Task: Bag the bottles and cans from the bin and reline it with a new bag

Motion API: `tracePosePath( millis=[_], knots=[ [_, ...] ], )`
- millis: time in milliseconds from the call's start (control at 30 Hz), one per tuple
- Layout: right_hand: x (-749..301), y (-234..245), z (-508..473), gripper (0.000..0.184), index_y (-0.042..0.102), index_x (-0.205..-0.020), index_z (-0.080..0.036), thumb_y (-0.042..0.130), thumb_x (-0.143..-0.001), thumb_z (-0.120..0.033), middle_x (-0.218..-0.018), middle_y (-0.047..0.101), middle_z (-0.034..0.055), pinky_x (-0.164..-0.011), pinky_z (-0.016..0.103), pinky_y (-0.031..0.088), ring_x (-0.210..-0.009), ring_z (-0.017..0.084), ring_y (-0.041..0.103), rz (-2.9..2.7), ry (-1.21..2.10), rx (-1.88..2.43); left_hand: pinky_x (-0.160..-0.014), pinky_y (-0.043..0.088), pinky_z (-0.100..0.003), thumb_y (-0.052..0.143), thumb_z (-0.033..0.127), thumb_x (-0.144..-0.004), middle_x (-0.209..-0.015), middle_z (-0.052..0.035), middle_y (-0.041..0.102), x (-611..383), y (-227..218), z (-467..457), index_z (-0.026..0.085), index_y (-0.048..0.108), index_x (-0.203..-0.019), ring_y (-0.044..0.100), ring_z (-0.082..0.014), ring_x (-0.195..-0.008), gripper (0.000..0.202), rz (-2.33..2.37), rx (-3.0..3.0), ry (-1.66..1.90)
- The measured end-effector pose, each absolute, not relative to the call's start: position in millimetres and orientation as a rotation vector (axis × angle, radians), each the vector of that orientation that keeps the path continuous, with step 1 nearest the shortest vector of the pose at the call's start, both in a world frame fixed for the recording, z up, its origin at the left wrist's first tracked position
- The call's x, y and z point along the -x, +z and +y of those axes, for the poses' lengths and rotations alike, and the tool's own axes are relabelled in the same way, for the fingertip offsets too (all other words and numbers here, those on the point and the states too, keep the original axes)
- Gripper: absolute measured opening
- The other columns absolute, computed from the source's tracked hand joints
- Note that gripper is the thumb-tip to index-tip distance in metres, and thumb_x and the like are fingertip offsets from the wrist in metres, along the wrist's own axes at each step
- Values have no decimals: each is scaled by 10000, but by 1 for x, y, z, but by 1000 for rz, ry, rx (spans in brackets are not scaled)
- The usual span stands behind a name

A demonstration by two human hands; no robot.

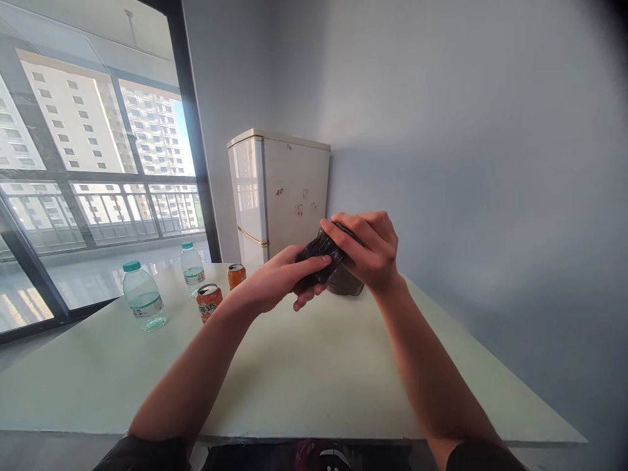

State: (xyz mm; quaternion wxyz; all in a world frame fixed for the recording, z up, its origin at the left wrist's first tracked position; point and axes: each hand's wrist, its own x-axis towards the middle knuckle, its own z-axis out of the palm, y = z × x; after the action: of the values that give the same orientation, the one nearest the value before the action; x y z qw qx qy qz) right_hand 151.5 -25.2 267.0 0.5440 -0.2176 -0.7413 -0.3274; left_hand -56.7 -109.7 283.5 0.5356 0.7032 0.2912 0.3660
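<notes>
Both hands meet above the table around a crumpled, shiny black plastic bag (321, 252), which looks folded or bunched up. My left hand (279, 278) grips its lower left end, the thumb lying across the top. My right hand (370, 248) closes over its upper right end with bent fingers. Just behind and below the hands stands a dark container-like object (346, 284), mostly hidden by them, so its kind is unclear.
On the left of the pale table (314, 386) stand two clear bottles with green caps, one nearer (142, 297) and one farther (192, 268). Two orange drink cans (209, 302) (236, 276) are beside them. A white fridge (297, 196) stands beyond the table, near the wall.
</notes>
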Motion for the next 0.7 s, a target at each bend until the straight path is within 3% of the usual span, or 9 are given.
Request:
tracePosePath(
  millis=[133, 300, 400, 500, 600, 700],
  knots=[
    [-152, 268, -23, 276, 784, -1254, -373, 611, -1039, -375, -1174, 795, 67, -900, 487, 509, -965, 283, 655, -1745, -755, 514, -440, 430, -208, 627, 393, -1039, -693, -22, 612, 56, 283, -108, 158, 574, -821, 500, -68, -474, 325, 701, -1634, 915],
    [-153, 270, -26, 438, 739, -1345, -354, 586, -945, -268, -1256, 764, 56, -923, 496, 529, -1034, 291, 661, -1790, -784, 376, -430, 411, -205, 617, 385, -1042, -674, -15, 601, 56, 282, -105, 167, 555, -810, 486, -65, -459, 324, 730, -1623, 992],
    [-152, 276, -34, 475, 724, -1348, -314, 542, -914, -254, -1284, 727, 82, -914, 508, 548, -1087, 310, 659, -1689, -570, 399, -429, 398, -209, 620, 391, -1038, -673, -7, 585, 55, 282, -104, 172, 551, -816, 474, -63, -455, 320, 750, -1631, 1082],
    [-151, 282, -42, 400, 712, -1313, -287, 484, -988, -335, -1233, 701, 93, -830, 443, 564, -1019, 275, 658, -1535, -147, 456, -445, 393, -211, 609, 407, -1047, -683, -5, 573, 54, 281, -103, 176, 539, -810, 464, -57, -458, 338, 766, -1671, 1152],
    [-149, 287, -48, 394, 731, -1218, -278, 477, -1070, -540, -1027, 685, 54, -704, 342, 532, -809, 195, 620, -1593, 321, 489, -460, 392, -212, 590, 421, -1059, -699, -5, 563, 53, 279, -102, 175, 533, -813, 463, -55, -467, 352, 767, -1697, 1127],
    [-143, 289, -54, 501, 732, -1047, -256, 581, -1003, -731, -824, 603, 9, -583, 295, 452, -654, 151, 521, -1712, 692, 500, -454, 380, -206, 601, 473, -1059, -692, 11, 536, 53, 278, -102, 179, 551, -853, 452, -58, -476, 362, 737, -1706, 1067]
  ],
)
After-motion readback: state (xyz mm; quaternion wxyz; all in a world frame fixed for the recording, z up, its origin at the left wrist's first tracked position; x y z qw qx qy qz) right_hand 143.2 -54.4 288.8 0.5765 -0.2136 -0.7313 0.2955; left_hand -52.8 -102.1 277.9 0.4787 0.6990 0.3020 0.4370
